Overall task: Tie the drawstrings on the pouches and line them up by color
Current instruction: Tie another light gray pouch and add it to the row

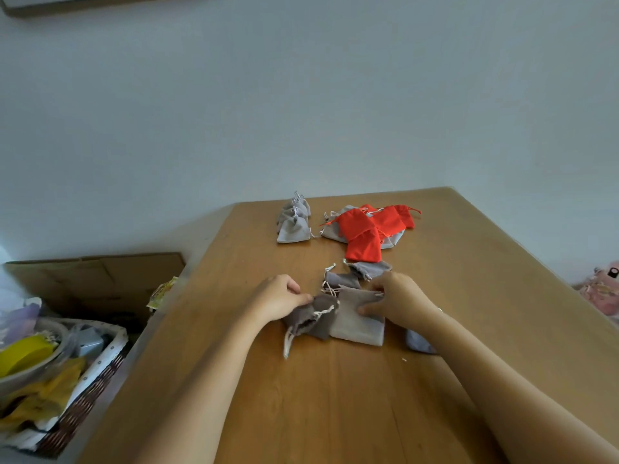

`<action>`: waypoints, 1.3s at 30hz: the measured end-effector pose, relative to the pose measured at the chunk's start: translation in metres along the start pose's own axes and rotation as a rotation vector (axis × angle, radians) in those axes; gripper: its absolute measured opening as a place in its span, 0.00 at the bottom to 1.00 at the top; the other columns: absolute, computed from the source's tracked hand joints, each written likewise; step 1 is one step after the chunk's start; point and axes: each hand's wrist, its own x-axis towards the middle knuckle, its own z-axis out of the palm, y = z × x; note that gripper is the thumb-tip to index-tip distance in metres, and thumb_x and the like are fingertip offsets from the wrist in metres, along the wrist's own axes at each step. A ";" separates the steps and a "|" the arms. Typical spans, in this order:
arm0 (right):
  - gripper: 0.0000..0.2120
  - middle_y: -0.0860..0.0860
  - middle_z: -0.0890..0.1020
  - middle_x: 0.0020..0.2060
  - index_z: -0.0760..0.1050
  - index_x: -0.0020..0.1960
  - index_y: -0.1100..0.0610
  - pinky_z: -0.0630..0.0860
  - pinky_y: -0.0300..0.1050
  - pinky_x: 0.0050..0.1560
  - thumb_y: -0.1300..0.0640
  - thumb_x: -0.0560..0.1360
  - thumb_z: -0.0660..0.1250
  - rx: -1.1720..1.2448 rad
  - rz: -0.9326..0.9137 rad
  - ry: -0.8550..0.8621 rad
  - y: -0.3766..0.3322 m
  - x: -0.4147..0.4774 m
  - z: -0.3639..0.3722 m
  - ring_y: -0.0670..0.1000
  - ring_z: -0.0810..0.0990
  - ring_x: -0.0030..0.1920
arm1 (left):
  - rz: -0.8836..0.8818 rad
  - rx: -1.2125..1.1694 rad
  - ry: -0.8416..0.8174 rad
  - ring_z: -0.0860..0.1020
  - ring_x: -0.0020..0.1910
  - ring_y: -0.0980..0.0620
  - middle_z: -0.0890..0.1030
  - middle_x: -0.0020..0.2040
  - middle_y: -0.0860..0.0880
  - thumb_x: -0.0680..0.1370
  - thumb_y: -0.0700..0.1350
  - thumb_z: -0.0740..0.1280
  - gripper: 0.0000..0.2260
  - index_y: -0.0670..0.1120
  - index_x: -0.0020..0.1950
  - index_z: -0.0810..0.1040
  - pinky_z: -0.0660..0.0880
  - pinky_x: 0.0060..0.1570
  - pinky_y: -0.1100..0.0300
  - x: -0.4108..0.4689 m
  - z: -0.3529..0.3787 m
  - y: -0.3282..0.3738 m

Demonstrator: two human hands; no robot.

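Left grip (pixel 278 296) pinches one dark pouch (pixel 318 319), right grip (pixel 398 296) one light pouch (pixel 358 326).

Illumination is soft, even and moderately bright; shadows on the table (pixel 351 413) are faint and diffuse. Wide-angle distortion bows the table edges and stretches the corners. Detail is slightly soft throughout, most at the margins.

Table (pixel 368 396) is warm tan wood, pouches are bright red (pixel 363 244), pale grey (pixel 358 316) and a darker brownish grey (pixel 316 319), with cream strings (pixel 289 343). Basket (pixel 97 370) has white dotted lining.
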 end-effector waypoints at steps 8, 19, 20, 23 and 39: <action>0.06 0.58 0.80 0.35 0.78 0.42 0.62 0.68 0.38 0.32 0.59 0.73 0.73 0.623 -0.102 0.429 -0.001 -0.022 -0.041 0.45 0.72 0.32 | 0.144 -0.222 -0.055 0.79 0.47 0.57 0.83 0.47 0.54 0.77 0.59 0.66 0.12 0.52 0.49 0.82 0.71 0.46 0.62 -0.030 0.004 0.029; 0.13 0.55 0.83 0.37 0.80 0.44 0.59 0.75 0.53 0.38 0.49 0.70 0.75 0.619 -0.254 0.252 -0.030 -0.037 -0.024 0.56 0.80 0.38 | 0.305 -0.937 0.122 0.82 0.52 0.51 0.85 0.49 0.49 0.78 0.59 0.61 0.20 0.44 0.49 0.84 0.76 0.55 0.55 -0.049 0.006 0.056; 0.16 0.54 0.82 0.37 0.80 0.44 0.59 0.76 0.53 0.39 0.46 0.69 0.74 0.584 -0.273 0.241 -0.033 -0.039 -0.022 0.56 0.79 0.39 | 0.316 -0.968 0.154 0.82 0.53 0.51 0.85 0.49 0.48 0.81 0.53 0.59 0.16 0.46 0.51 0.83 0.76 0.54 0.57 -0.050 0.005 0.055; 0.20 0.55 0.78 0.34 0.77 0.43 0.61 0.69 0.45 0.35 0.44 0.68 0.75 0.519 -0.321 0.263 -0.037 -0.042 -0.018 0.51 0.73 0.34 | 0.316 -1.044 0.173 0.83 0.51 0.52 0.85 0.48 0.45 0.83 0.48 0.55 0.16 0.44 0.52 0.82 0.76 0.48 0.63 -0.051 0.002 0.048; 0.09 0.41 0.78 0.36 0.79 0.42 0.56 0.67 0.28 0.40 0.54 0.77 0.63 0.216 -0.541 0.242 -0.010 -0.030 -0.038 0.40 0.75 0.39 | 0.234 -1.705 0.278 0.66 0.22 0.57 0.66 0.22 0.54 0.83 0.45 0.54 0.14 0.44 0.39 0.70 0.74 0.29 0.65 -0.037 -0.054 0.011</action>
